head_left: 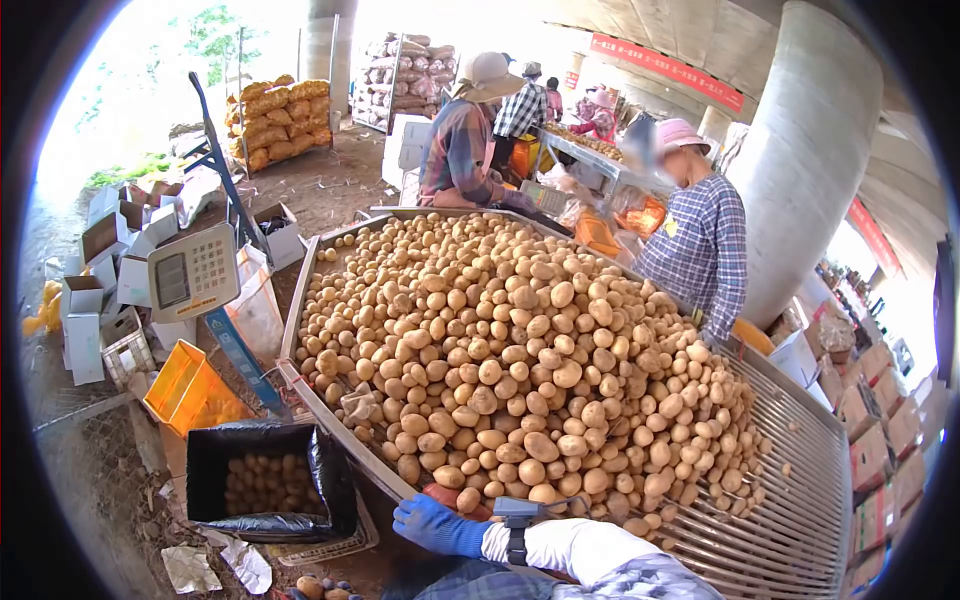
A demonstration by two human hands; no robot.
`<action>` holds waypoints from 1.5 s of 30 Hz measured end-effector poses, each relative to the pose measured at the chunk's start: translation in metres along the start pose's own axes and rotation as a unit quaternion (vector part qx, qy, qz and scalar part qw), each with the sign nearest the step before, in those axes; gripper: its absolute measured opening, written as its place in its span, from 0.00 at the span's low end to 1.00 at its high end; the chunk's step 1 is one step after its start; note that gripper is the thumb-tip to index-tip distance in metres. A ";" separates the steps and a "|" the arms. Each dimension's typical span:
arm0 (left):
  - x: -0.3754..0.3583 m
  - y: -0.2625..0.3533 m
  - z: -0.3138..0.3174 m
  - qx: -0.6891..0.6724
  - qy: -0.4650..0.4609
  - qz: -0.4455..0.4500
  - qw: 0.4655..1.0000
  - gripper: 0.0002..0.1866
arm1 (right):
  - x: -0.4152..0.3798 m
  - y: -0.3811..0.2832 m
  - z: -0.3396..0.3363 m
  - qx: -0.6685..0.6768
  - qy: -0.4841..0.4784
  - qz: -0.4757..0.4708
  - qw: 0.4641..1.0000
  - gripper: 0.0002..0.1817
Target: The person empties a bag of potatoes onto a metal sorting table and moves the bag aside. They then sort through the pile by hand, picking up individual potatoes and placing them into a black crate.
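My right hand point(438, 526), in a blue knitted glove, is at the near left rim of the sorting table point(382, 478). Its back faces up and its fingers are curled; what they hold, if anything, is hidden. A grey device on a black strap point(516, 527) is worn at the wrist, over a white sleeve. A big heap of potatoes point(500, 350) covers most of the table, and a reddish potato point(468, 500) lies just beyond the hand. Left of the hand, a box lined with black plastic point(335, 480) holds several potatoes point(268, 482). My left hand is out of view.
A scale display point(195, 272) stands left of the table near an orange crate point(185, 385). Metal bars point(770, 510) form the table's right part. One person in plaid point(705, 240) stands across; another in a hat point(465, 140) is at the far end.
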State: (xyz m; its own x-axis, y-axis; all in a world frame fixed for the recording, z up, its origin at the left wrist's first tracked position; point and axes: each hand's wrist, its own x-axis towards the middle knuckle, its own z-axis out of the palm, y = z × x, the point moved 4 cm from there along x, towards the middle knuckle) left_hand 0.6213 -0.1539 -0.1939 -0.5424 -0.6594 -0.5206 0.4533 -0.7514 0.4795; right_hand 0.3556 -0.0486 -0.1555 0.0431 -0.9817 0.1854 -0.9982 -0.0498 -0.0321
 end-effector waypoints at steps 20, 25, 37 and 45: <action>0.022 -0.041 0.004 -0.003 -0.021 -0.047 0.999 0.29 | -0.001 0.001 0.006 -0.006 0.015 0.000 1.000 0.05; 0.011 -0.043 -0.003 0.012 -0.008 -0.013 1.000 0.32 | 0.001 0.002 0.011 -0.010 0.033 -0.007 0.999 0.04; -0.004 -0.039 -0.011 -0.059 -0.027 -0.039 0.997 0.29 | -0.002 0.001 0.012 -0.003 0.039 -0.011 0.999 0.04; -0.032 -0.035 0.014 -0.006 -0.024 -0.002 1.000 0.27 | -0.003 0.000 0.015 -0.013 0.021 -0.008 1.000 0.05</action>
State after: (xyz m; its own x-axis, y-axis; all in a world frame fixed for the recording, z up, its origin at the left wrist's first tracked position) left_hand 0.6130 -0.1060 -0.1847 -0.5776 -0.6549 -0.4873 0.4598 -0.7542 0.4688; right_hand 0.3559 -0.0482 -0.1705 0.0580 -0.9723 0.2266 -0.9982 -0.0604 -0.0036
